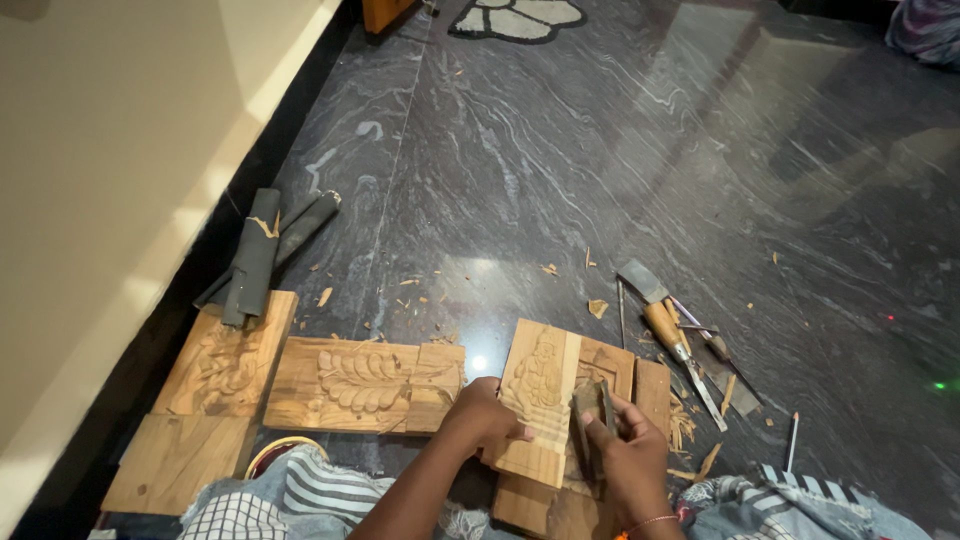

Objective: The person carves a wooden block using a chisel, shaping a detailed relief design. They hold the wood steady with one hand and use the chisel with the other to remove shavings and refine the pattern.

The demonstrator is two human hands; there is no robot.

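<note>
On the dark stone floor (600,150), my left hand (485,420) presses flat on the carved wooden panel (540,400) while my right hand (625,455) clamps a chisel (590,420) against its right edge. I judge short, shallow cuts safest; spare tools (675,345) crowd the right, open floor lies ahead.

Pale matt wooden relief-carved panel (540,400); glossy dark grey veined stone floor (620,160); wooden-handled, dull metal-bladed chisel (668,335); pale, rough-looking wood chips (597,308).
</note>
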